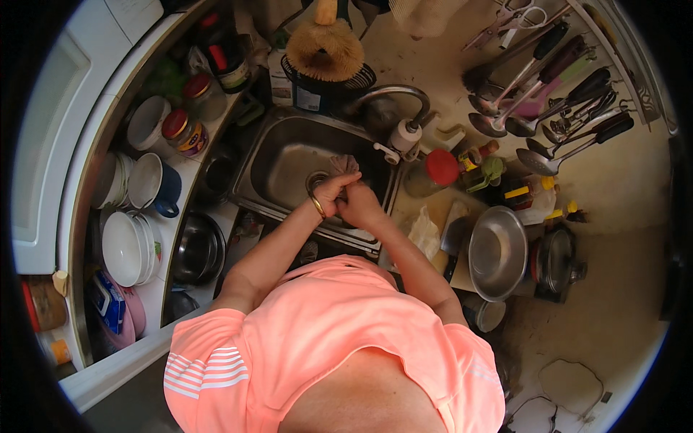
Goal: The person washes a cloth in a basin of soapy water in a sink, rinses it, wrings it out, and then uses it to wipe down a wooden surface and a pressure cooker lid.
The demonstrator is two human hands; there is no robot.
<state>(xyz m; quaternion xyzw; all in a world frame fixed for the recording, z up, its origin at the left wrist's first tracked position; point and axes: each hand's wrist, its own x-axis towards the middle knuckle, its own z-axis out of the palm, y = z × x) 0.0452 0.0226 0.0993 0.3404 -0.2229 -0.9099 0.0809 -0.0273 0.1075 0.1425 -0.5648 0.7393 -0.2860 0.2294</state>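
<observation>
Over the stainless steel sink [289,154], my left hand [331,195], with a gold-coloured bangle at the wrist, and my right hand [360,204] are pressed together. A crumpled, thin, greyish-pink cloth-like piece [345,165] sticks out beyond the fingers of both closed hands; its exact kind cannot be told, and part of it is hidden by them. Below the hands is the sink's drain [316,179], partly covered. The curved metal faucet [398,92], with a white body, stands at the sink's back right corner.
Left, shelves hold white bowls [123,249], a blue mug [169,187] and red-lidded jars [176,124]. Right of the sink stand a red-lidded jar [441,166], bottles and a metal basin [498,253]. Ladles [487,124] hang on the wall. A round bristle brush [325,48] is behind the sink.
</observation>
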